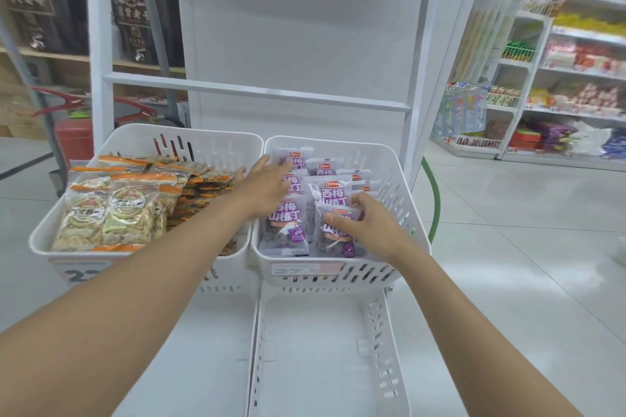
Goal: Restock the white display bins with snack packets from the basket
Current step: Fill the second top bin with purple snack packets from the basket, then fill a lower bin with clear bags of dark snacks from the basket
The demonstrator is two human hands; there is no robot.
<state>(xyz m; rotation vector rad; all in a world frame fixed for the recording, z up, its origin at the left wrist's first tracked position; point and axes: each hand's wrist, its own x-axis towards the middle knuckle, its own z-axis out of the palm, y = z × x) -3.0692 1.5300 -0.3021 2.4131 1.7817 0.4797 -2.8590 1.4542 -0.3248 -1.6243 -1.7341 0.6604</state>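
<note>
Two white display bins side by side on a white rack (305,44). Left bin (135,134) holds clear orange-trimmed packets (132,210) of pale sliced snack, stacked in rows. Right bin (397,179) holds purple-and-white packets (333,193), standing upright in overlapping rows, printed faces toward the camera. Left hand (267,186) reaches across the divide between the bins, fingers straight and spread, lying flat on the rear-left purple packets, thumb out over the left bin's side. Right hand (367,225) is at the front right of the same bin, fingers curled, thumb and fingertips pinching the top edge of the front packet (338,239), which stands upright inside the bin. Price label (308,269) on the right bin's front wall, digits blurred. A lower bin (325,332) sits just beneath. Stocked aisle shelves (576,78) far right
</note>
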